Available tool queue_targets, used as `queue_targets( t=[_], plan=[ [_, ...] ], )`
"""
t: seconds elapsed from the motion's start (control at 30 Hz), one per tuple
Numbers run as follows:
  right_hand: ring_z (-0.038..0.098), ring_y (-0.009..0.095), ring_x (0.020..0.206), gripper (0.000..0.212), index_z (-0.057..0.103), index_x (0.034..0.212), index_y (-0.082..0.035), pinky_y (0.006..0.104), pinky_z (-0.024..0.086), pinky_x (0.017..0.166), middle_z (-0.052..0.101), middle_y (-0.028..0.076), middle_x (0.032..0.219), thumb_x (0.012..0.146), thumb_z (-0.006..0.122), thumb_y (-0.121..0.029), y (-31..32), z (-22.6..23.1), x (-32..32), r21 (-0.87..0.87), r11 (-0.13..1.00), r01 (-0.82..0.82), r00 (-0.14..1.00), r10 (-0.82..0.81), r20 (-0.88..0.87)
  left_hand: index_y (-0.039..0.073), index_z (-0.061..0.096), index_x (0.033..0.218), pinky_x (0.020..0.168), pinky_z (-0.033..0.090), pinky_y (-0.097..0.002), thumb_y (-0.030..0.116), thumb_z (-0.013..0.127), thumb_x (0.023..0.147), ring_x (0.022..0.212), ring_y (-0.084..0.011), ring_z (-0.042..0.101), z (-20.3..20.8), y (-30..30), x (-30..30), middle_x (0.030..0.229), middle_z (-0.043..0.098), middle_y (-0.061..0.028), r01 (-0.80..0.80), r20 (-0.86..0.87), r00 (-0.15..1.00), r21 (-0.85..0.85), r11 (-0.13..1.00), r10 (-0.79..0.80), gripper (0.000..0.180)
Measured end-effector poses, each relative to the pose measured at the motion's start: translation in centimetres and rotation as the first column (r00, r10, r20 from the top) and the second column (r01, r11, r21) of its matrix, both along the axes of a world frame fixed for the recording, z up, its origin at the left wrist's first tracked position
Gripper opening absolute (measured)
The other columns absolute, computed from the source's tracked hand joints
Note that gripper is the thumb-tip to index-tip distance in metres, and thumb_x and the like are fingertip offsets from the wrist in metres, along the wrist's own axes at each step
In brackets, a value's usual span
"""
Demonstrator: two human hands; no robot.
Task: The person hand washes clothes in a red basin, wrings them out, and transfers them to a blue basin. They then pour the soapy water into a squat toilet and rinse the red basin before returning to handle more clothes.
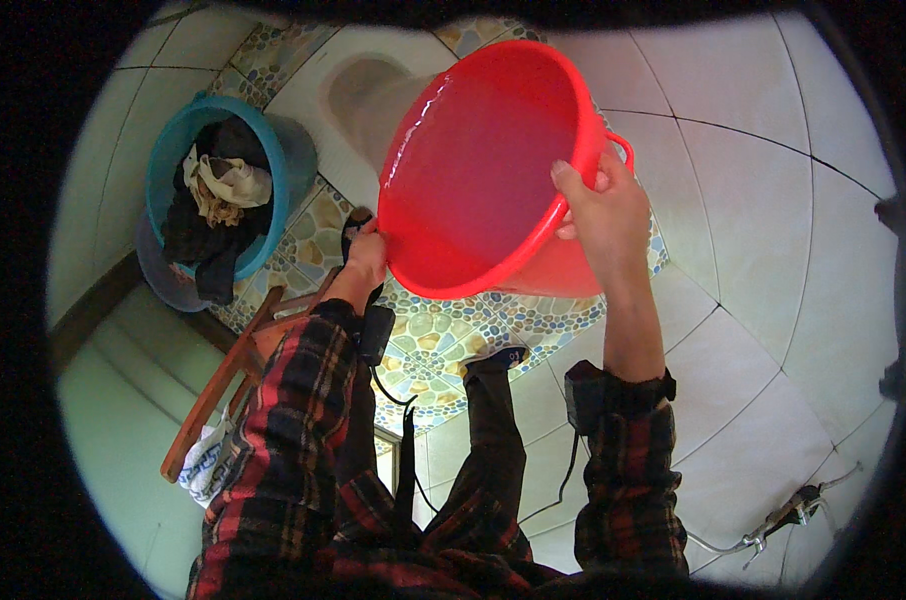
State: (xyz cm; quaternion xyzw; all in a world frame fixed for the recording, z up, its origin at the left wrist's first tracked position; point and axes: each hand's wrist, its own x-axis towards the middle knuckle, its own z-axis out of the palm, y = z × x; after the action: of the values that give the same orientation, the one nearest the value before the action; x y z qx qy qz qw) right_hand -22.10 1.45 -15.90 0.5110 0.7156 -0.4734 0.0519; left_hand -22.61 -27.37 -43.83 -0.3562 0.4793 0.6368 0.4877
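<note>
A large red bucket holds cloudy, purplish-grey water and is tilted toward the far left. My right hand is closed round its right rim, thumb inside, beside a red side handle. At the near left rim my left hand grips the bucket; its fingertips are partly hidden. Beyond the tilted rim lies a pale squat toilet. A blurred greyish patch between rim and toilet bowl looks like water pouring out.
To the left stands a blue bucket filled with dark and cream cloth. A wooden stool with a white-and-blue cloth is by my left arm. A metal tap is on the tiled wall at lower right. The floor has a pebble pattern.
</note>
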Motion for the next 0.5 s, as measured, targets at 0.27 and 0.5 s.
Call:
queue_targets(
  t=[0.27, 0.5],
  plan=[
    [0.067, 0.018, 0.064, 0.033, 0.063, 0.105, 0.001, 0.0296, 0.058, 0.049, 0.068, 0.01, 0.083, 0.083, 0.069, -0.024, -0.8, 0.0, -1.2, 0.014, 1.0, -0.026, 0.999, 0.025, 0.024, 0.002, 0.055, 0.122, 0.09, 0.053, -0.0403, -0.006, 0.041, 0.088, 0.103, -0.0282, 0.063, -1.9, -1.0, 0.1, 0.118, 0.063, -0.0134, -0.031, 0.02, 0.999, -0.021, 0.999, 0.032, 0.037],
    [0.068, 0.02, 0.064, 0.033, 0.062, 0.102, 0.003, 0.0306, 0.058, 0.049, 0.069, 0.012, 0.084, 0.083, 0.069, -0.023, -1.3, -0.3, -1.8, 0.028, 0.999, -0.025, 1.0, 0.024, 0.017, 0.002, 0.056, 0.12, 0.085, 0.055, -0.0392, -0.006, 0.046, 0.088, 0.101, -0.0276, 0.064, -2.2, -1.5, -0.1, 0.115, 0.064, -0.0126, 0.028, -0.004, 1.0, -0.03, 0.999, -0.028, 0.034]
  ],
)
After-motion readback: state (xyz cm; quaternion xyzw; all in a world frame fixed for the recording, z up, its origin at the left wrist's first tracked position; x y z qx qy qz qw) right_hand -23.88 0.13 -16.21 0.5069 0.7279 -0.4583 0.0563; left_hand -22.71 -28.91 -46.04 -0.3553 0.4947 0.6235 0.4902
